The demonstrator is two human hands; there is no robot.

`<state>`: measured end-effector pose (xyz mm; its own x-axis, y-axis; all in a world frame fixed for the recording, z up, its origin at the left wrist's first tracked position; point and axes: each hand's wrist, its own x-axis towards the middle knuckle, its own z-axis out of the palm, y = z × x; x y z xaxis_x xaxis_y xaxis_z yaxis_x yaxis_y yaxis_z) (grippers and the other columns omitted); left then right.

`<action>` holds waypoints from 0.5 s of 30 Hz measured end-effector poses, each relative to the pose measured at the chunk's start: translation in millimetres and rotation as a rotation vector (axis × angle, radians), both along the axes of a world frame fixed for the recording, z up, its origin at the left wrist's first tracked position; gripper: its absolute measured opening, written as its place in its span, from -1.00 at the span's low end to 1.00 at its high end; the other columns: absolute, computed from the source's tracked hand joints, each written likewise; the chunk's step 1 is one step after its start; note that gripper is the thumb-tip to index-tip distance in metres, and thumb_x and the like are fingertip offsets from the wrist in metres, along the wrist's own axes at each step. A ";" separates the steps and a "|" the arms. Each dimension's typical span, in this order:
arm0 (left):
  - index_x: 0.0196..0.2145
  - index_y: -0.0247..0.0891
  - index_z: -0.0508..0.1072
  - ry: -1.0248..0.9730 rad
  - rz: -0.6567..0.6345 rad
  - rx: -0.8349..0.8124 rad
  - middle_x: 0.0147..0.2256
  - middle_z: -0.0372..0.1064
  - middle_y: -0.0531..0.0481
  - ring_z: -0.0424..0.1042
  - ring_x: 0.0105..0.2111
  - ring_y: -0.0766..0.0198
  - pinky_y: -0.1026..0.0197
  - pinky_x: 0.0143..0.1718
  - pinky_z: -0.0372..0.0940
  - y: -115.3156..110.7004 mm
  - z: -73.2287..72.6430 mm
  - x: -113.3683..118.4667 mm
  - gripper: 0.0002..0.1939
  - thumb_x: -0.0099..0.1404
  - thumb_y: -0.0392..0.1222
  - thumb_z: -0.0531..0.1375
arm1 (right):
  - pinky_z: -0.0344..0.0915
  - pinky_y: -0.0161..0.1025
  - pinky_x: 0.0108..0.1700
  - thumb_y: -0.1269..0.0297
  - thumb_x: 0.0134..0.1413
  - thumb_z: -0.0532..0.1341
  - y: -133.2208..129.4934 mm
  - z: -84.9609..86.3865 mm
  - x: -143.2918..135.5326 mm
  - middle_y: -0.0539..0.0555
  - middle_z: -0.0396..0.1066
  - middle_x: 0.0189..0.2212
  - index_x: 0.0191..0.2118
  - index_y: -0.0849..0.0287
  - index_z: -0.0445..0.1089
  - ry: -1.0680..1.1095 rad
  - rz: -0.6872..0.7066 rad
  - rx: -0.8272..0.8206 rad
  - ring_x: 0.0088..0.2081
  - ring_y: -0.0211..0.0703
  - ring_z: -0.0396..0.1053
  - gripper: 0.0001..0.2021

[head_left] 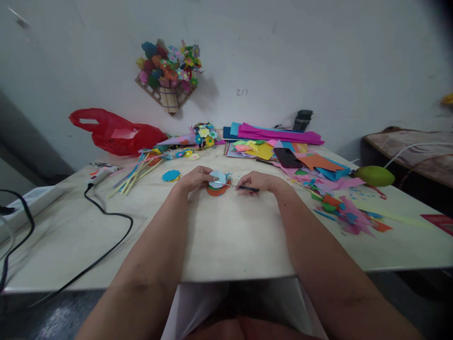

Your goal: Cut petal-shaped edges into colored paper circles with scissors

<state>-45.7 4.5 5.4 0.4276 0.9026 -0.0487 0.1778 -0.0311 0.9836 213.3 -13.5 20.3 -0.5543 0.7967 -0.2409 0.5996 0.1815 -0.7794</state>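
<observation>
The tabletop (237, 231) extends between the forearms to its front edge; loose paper scraps (354, 215) lie toward the right side. Both hands work well back from that edge. The left hand (200, 179) has its fingers closed on the left edge of the pale blue paper piece (219, 178), above an orange paper piece (215, 191). The right hand (255, 182) grips a black-handled tool (248, 188), its thin shaft reaching the pale blue piece. Containers: red bag (116, 134), back left, contents indeterminable; wall-mounted stick holder (169, 98), bearing multicoloured flowers (170, 66).
</observation>
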 end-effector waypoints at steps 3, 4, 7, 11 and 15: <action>-0.52 -0.35 0.56 -0.017 0.011 -0.002 -0.50 0.49 -0.05 0.41 -0.47 0.30 0.27 -0.38 0.23 -0.4 -0.3 0.1 -0.72 -0.20 -0.15 0.46 | 0.15 -0.34 -0.51 0.14 -0.16 0.43 0.1 0.1 0.2 -0.08 0.32 -0.65 -0.31 0.25 0.58 0.006 -0.005 0.002 -0.62 -0.37 0.19 -0.71; -0.53 -0.35 0.56 -0.019 0.018 -0.003 -0.50 0.49 -0.05 0.41 -0.47 0.30 0.27 -0.38 0.23 -0.6 -0.3 0.4 -0.73 -0.20 -0.16 0.45 | 0.15 -0.34 -0.51 0.14 -0.16 0.43 0.4 0.0 0.3 -0.08 0.31 -0.65 -0.31 0.24 0.58 0.006 -0.005 0.001 -0.62 -0.37 0.19 -0.70; -0.53 -0.35 0.55 -0.016 0.046 -0.005 -0.51 0.48 -0.04 0.40 -0.48 0.31 0.27 -0.39 0.23 -0.9 0.0 1.4 -0.76 -0.19 -0.18 0.44 | 0.13 -0.34 -0.52 0.13 -0.18 0.44 1.2 -0.3 0.6 -0.09 0.31 -0.65 -0.30 0.24 0.58 0.011 -0.006 -0.002 -0.62 -0.38 0.18 -0.69; -0.52 -0.36 0.56 -0.009 0.067 -0.004 -0.52 0.46 -0.05 0.38 -0.50 0.30 0.26 -0.41 0.21 -0.9 -0.4 2.1 -0.79 -0.16 -0.21 0.42 | 0.13 -0.34 -0.51 0.13 -0.18 0.44 1.9 -0.8 0.8 -0.08 0.31 -0.65 -0.31 0.25 0.58 0.015 -0.008 0.004 -0.62 -0.38 0.17 -0.68; -0.52 -0.37 0.56 -0.003 0.078 0.020 -0.54 0.44 -0.04 0.36 -0.52 0.32 0.27 -0.45 0.17 -0.5 -1.6 2.4 -0.80 -0.15 -0.20 0.39 | 0.12 -0.34 -0.51 0.13 -0.18 0.43 3.4 -3.1 1.5 -0.09 0.30 -0.66 -0.31 0.26 0.58 0.032 -0.007 0.001 -0.62 -0.38 0.16 -0.68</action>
<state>-43.4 4.0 3.8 0.3556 0.9342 -0.0295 0.1778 -0.0367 0.9834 214.8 -10.1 17.2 -0.5561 0.8008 -0.2223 0.5759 0.1785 -0.7978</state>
